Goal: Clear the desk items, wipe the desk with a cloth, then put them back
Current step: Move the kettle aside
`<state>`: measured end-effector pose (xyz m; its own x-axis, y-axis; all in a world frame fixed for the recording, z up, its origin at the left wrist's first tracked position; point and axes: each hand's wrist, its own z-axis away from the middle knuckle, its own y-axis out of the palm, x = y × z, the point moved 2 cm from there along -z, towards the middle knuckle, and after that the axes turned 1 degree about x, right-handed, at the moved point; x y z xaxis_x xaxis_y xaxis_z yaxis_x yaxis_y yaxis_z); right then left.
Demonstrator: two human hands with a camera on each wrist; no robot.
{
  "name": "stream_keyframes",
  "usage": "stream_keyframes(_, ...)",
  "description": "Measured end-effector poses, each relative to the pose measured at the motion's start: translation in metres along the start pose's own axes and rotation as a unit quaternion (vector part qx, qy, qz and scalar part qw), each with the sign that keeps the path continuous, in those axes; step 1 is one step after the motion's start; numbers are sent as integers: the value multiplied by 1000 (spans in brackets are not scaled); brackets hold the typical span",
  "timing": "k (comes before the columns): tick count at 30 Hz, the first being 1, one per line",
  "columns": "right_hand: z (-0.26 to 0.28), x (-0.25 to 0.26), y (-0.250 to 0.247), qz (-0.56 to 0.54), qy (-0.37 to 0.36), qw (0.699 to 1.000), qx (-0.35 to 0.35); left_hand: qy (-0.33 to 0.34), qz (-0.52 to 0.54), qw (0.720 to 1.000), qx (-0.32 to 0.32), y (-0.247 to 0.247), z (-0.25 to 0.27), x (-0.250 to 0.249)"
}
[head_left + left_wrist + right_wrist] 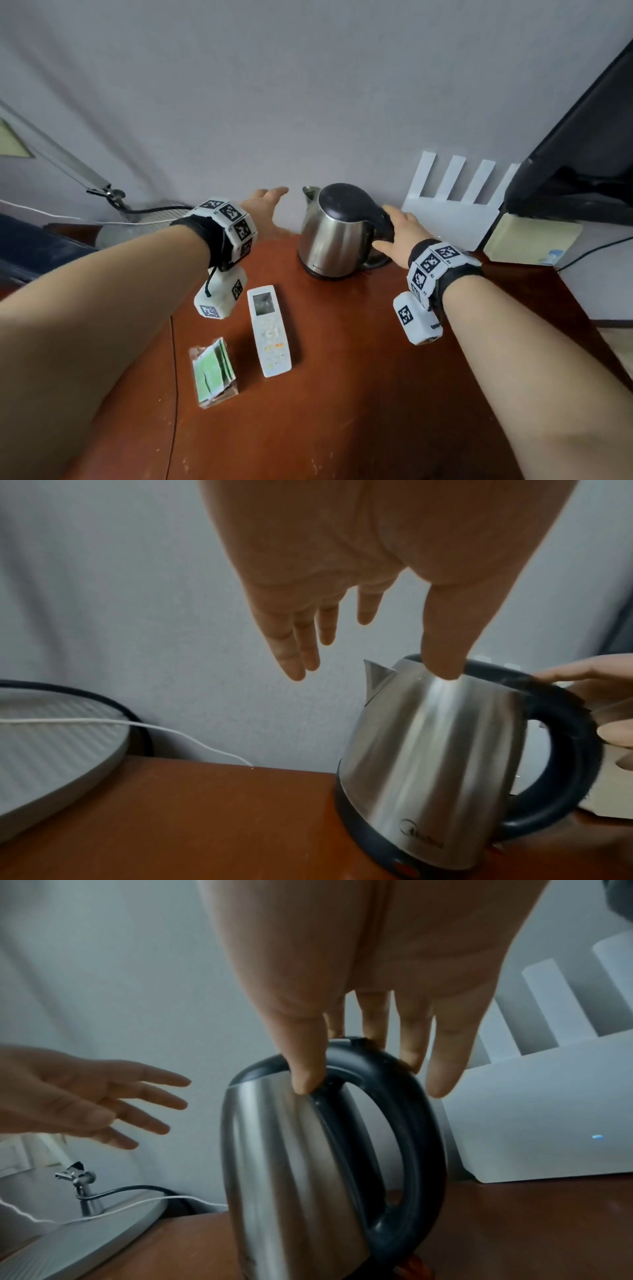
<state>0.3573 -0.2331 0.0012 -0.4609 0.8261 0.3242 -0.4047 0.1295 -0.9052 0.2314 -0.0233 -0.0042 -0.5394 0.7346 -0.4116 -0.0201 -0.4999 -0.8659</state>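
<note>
A steel kettle with a black lid and handle stands at the back of the red-brown desk. My right hand reaches its handle: the thumb touches the handle's top and the straight fingers pass behind it. To the left of the spout, my left hand hovers with its fingers spread, holding nothing and touching nothing. A white remote lies near the desk's middle. Left of it is a clear packet of green and white sachets.
A white router with upright antennas leans on the wall right of the kettle. Beside it is a beige box under a black screen. A grey lamp base with cables sits at the back left corner.
</note>
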Motion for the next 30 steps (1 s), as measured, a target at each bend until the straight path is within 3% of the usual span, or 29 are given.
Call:
stream_keyframes(7, -35, -20, 9, -44, -34, 998, 23, 47, 7, 999, 25, 13, -60, -27)
stream_keyframes(12, -39, -16, 7, -67, -62, 996, 20, 52, -56, 996, 51, 2, -72, -33)
stream_keyframes(18, -32, 31, 1, -36, -141, 989, 20, 26, -46, 999, 9, -20, -27, 2)
stream_keyframes(24, -19, 115, 5, -45, -243, 968, 42, -53, -60, 995, -61, -66, 44, 61)
stream_keyframes(30, 1, 171, 37, -20, -302, 950, 75, -137, -65, 987, -60, -67, 100, 117)
